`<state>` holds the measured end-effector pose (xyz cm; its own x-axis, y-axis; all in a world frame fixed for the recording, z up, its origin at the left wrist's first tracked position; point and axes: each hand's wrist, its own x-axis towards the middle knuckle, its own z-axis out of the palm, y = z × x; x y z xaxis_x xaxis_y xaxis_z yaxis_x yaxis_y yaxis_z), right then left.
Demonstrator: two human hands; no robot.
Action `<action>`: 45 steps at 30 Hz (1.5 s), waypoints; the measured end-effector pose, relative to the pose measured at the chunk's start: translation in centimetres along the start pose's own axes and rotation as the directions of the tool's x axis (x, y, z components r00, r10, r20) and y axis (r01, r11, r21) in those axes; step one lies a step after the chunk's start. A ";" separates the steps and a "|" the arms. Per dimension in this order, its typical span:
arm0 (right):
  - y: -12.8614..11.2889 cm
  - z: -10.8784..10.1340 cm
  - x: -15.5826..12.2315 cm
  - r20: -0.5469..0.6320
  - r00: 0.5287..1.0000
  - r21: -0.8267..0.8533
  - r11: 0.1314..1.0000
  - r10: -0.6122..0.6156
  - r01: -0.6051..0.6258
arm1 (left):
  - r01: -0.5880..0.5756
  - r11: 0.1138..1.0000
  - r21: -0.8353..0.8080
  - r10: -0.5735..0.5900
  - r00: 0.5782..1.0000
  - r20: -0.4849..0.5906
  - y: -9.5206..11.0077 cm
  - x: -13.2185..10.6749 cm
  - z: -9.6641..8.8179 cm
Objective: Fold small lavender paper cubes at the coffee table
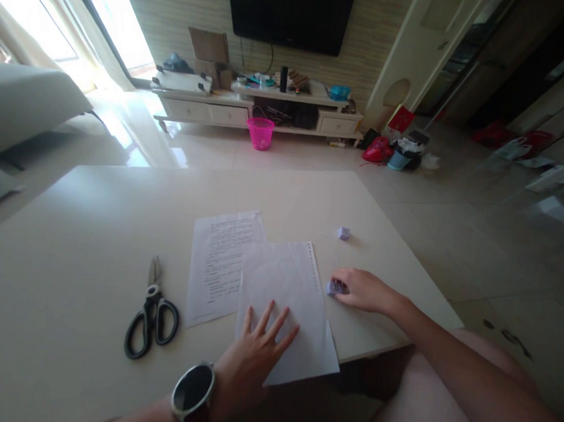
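Observation:
My left hand (265,350), fingers spread, lies flat on a blank white sheet of paper (285,274) with a row of holes along its right edge. This sheet partly covers a printed page (218,264) to its left. My right hand (364,288) has its thumb and fingers closed around a small lavender block (333,288) just right of the sheet; its exact kind is unclear. Farther back sits a similar small lavender block (343,233), touched by neither hand. Black-handled scissors (151,312) rest left of the papers, blades pointing away.
The white table (135,212) has its front edge close to me and its right edge beyond my right hand. Across the floor stand a pink basket (261,135), a low TV cabinet (205,111) and a blue bin (397,161) beside red bags.

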<state>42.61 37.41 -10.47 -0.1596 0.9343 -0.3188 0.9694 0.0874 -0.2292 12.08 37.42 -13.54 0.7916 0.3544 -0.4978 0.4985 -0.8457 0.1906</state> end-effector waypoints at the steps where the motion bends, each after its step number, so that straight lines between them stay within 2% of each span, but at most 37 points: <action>1: 0.0 0.0 0.1 -0.005 1.000 -0.010 1.000 0.001 -0.001 | -0.011 1.000 -0.020 0.010 1.000 -0.023 -0.2 0.1 -0.1; 5: -0.4 -0.3 -0.1 -0.036 0.999 -0.048 0.999 -0.004 0.002 | -0.051 0.994 -0.099 0.043 0.996 -0.084 -0.9 -0.4 -1.3; 9: -1.0 -1.0 -0.9 -0.086 0.996 -0.021 0.999 -0.027 0.025 | -0.031 0.992 -0.122 0.016 0.993 -0.115 -0.9 -1.2 -2.1; 14: -1.6 -1.7 -1.2 -0.083 0.996 0.025 0.999 -0.029 0.031 | -0.032 0.995 -0.096 0.010 0.976 -0.217 -0.3 -1.8 -1.3; 19: -1.9 -1.2 -0.8 -0.026 0.999 -0.019 1.000 0.022 -0.022 | -0.036 0.998 -0.043 0.025 0.967 -0.252 0.4 -2.1 -0.8; 29: -0.8 -0.9 0.6 -0.063 0.996 -0.123 0.990 0.057 -0.065 | -0.060 0.989 -0.135 0.008 0.935 -0.354 0.1 -1.5 -0.4; 37: -0.4 -0.5 0.6 -0.052 0.998 -0.085 0.995 0.047 -0.051 | -0.036 0.992 -0.119 -0.003 0.950 -0.314 0.5 -1.3 -0.5; 45: -1.3 0.0 0.7 -0.056 0.998 -0.099 0.994 0.039 -0.045 | -0.028 0.994 -0.106 -0.004 0.958 -0.287 0.8 -1.5 -0.9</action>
<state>41.28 37.98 -10.40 -0.1108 0.9548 -0.2759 0.9893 0.0795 -0.1222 11.62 36.58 -11.87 0.8579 0.4570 -0.2348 0.5108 -0.8082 0.2930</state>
